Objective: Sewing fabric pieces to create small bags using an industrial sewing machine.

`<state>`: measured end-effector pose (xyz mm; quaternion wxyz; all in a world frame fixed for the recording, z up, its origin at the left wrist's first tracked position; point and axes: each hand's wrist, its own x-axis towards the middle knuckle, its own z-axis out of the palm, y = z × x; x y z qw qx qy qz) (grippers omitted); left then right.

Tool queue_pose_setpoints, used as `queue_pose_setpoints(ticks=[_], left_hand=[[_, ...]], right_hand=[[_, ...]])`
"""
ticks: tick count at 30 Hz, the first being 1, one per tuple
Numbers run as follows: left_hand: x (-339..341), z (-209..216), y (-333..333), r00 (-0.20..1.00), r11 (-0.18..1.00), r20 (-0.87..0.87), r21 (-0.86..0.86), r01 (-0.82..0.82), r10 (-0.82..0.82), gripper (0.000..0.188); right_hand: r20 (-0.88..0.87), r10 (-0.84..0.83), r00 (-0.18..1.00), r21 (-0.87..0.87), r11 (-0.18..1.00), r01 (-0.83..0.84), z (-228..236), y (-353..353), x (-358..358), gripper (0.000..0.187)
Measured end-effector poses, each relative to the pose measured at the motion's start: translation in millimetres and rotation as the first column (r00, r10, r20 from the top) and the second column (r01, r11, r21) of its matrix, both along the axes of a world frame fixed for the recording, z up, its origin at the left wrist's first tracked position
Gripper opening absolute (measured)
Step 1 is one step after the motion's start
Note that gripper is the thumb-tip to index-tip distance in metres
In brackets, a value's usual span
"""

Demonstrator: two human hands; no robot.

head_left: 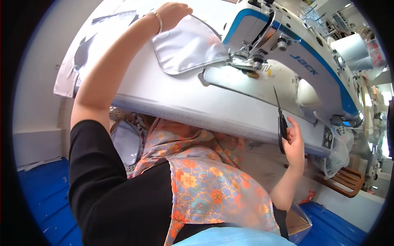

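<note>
Glossy panel [186,47] beside the presser foot [246,64]

Material: one pale grey sheet, round-cornered, raised seam at the edge — lying on the smooth white table [164,94]. My left hand [174,14] is at its upper edge, fingers bent; I cannot tell whether they grip. My right hand [294,143] grips one pair of scissors [282,127] — slim blades together, black handles. Container: one lattice-walled basket [118,110] below the table, holding a pale piece [125,143].
</note>
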<state>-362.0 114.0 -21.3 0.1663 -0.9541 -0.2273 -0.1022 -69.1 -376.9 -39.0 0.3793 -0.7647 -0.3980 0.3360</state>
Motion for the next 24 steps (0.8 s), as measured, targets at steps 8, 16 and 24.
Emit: queue_pose_setpoints(ticks=[8, 16, 24], left_hand=[[-87, 66, -138, 0.994, 0.989, -0.105, -0.146, -0.028, 0.013, 0.018], [-108, 69, -158, 0.977, 0.976, -0.011, -0.041, 0.213, -0.214, 0.013], [-98, 71, -165, 0.821, 0.86, 0.436, -0.175, 0.479, -0.368, 0.005]], right_hand=[[-0.2, 0.28, 0.939, 0.164, 0.954, -0.25, 22, 50, -103, 0.061], [0.178, 0.317, 0.932, 0.177, 0.921, -0.347, 52, 112, -165, 0.06], [0.542, 0.163, 0.824, 0.278, 0.891, -0.359, 41, 130, -182, 0.065]])
